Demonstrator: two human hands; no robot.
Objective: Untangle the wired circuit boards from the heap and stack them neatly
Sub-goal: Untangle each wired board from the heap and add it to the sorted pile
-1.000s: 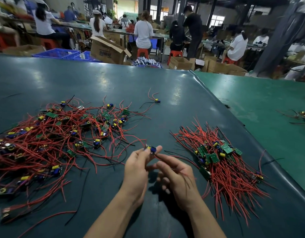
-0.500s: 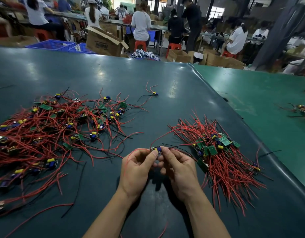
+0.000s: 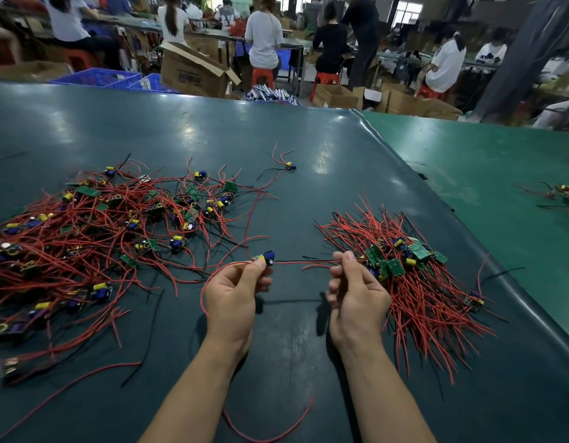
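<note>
While my left hand (image 3: 235, 287) is pinching one circuit board (image 3: 264, 258) and my right hand (image 3: 356, 287) is pinching its wires (image 3: 305, 261), hands apart, I'm straightening leads; next I'm judging it belongs on the stack (image 3: 404, 260) just right of my right hand.

Left hand (image 3: 233, 290) has a fingertip grip on a small circuit board with blue and yellow components (image 3: 266, 258). Right hand (image 3: 356, 290) pinches its red and black wires (image 3: 304, 261), stretched level between the hands. Tangled heap of red-wired green boards (image 3: 94, 231) lies left on the dark green worktop (image 3: 213, 129); sorted stack of boards with fanned red leads (image 3: 414, 276) lies just right of the right hand.
</note>
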